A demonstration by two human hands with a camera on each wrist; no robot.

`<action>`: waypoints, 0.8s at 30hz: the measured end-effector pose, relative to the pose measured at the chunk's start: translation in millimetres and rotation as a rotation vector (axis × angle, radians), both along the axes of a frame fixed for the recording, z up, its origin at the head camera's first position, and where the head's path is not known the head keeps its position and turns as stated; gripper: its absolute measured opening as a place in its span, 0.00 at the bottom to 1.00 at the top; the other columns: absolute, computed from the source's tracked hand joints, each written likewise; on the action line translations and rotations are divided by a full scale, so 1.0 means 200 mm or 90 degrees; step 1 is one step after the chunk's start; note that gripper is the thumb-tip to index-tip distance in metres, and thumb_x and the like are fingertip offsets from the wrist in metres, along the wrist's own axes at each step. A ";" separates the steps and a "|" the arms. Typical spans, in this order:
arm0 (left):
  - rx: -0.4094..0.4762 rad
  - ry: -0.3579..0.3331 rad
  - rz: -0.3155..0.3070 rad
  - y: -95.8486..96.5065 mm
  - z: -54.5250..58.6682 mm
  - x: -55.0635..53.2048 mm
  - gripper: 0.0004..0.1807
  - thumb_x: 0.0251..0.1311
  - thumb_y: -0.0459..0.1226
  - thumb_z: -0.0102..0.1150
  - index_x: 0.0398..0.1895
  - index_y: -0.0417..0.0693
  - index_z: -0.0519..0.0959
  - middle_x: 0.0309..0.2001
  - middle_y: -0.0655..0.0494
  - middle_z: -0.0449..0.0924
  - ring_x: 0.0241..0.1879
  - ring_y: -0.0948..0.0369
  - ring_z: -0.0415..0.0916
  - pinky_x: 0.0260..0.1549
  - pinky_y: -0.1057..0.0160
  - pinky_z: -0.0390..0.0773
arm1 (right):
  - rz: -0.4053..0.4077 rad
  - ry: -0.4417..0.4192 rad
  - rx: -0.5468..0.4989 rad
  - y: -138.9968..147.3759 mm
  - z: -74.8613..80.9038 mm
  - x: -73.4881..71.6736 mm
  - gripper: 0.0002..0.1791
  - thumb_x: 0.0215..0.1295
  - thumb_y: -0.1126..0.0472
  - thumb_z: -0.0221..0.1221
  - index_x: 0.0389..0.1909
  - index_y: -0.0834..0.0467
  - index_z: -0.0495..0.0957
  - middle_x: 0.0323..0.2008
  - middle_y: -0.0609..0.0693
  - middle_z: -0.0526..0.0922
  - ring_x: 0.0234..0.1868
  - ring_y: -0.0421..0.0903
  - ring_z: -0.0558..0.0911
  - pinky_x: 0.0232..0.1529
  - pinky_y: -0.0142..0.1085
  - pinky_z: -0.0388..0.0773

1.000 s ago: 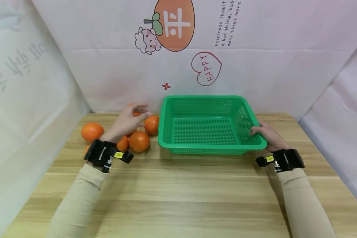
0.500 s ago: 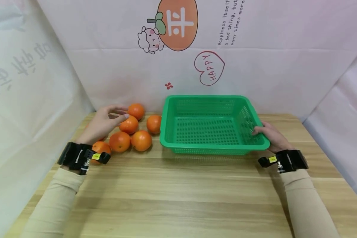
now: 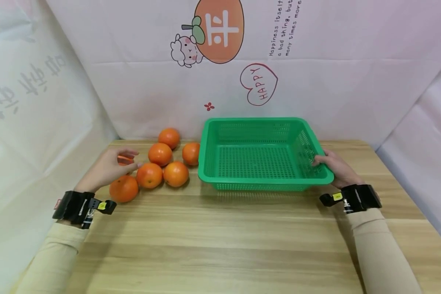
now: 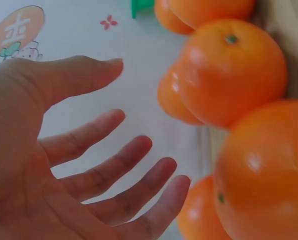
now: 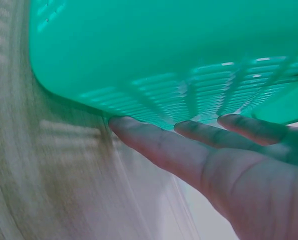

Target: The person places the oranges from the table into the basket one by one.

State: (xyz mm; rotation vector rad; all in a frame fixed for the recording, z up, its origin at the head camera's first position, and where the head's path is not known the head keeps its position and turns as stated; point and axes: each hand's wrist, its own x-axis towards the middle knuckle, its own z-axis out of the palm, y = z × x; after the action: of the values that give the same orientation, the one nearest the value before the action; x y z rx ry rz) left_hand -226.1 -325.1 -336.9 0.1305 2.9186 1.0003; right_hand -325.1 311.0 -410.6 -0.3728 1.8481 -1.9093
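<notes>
Nearest bit is bare wooden table, in front of the green basket. Well left of the basket, the left hand is right by some oranges, fingers loosely spread, holding nothing. At the basket's right side, the right hand grips its edge, thumb hooked over. I count seven oranges, all left of the basket, one just beside it. Behind the basket: white cloth with a HAPPY heart on it.

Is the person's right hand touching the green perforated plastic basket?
Touching: the head view shows the right hand gripping the green perforated plastic basket, its thumb over the right-hand rim.
</notes>
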 end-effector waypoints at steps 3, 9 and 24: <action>-0.018 -0.006 -0.007 -0.03 -0.02 0.01 0.27 0.72 0.41 0.65 0.67 0.34 0.76 0.64 0.31 0.79 0.61 0.37 0.79 0.55 0.46 0.84 | -0.003 -0.001 -0.003 0.00 0.00 0.00 0.36 0.77 0.72 0.48 0.80 0.62 0.45 0.55 0.46 0.84 0.49 0.44 0.89 0.47 0.37 0.87; -0.058 -0.017 -0.017 -0.08 -0.08 0.03 0.28 0.69 0.44 0.68 0.64 0.33 0.78 0.62 0.31 0.80 0.61 0.36 0.80 0.59 0.38 0.79 | -0.013 -0.004 -0.006 0.00 0.00 0.00 0.37 0.76 0.73 0.47 0.81 0.62 0.44 0.55 0.44 0.85 0.50 0.43 0.89 0.47 0.36 0.87; -0.085 -0.083 -0.023 -0.12 -0.23 0.04 0.41 0.61 0.54 0.73 0.66 0.31 0.77 0.66 0.28 0.77 0.65 0.35 0.75 0.62 0.34 0.74 | -0.025 -0.015 -0.010 0.02 -0.01 0.00 0.26 0.74 0.73 0.47 0.71 0.57 0.62 0.50 0.49 0.84 0.46 0.42 0.87 0.43 0.35 0.87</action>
State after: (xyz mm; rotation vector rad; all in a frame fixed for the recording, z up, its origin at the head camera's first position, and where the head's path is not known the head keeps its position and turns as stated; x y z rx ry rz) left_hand -217.9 -348.4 -382.2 0.1066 2.8422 0.7749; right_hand -324.3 314.2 -412.6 -0.3206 1.8388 -1.9473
